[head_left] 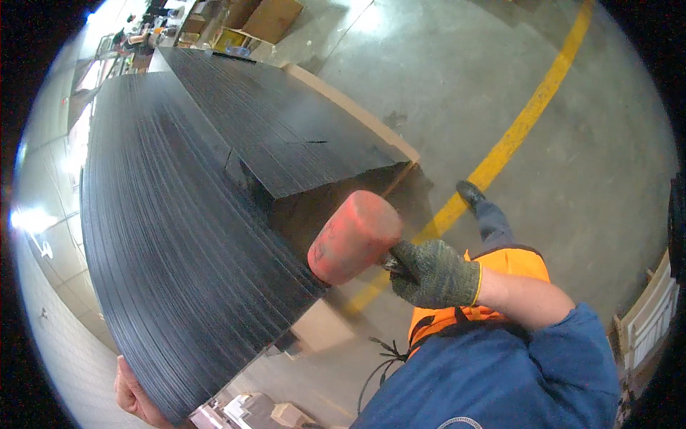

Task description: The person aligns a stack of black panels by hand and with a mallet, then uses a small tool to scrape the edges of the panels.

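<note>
My right hand (436, 273), in a grey-green knit glove, is closed round the short visible part of a mallet's handle. The mallet (357, 236) has a scuffed red cylindrical head, whose lower end appears to meet the right edge of a tall stack of thin black sheets (186, 236). At the lower left, my bare left hand (136, 393) lies against the outer edge of that stack, fingers extended and partly hidden behind it. A second black stack (286, 121) stands just beyond, with a dark gap between the two.
Brown cardboard (357, 118) borders the far stack. A yellow line (525, 136) crosses the grey concrete floor, and my shoe (470, 193) is beside it. Cardboard boxes (271, 18) sit at the far upper left. White and tan pieces (250, 411) lie below the near stack.
</note>
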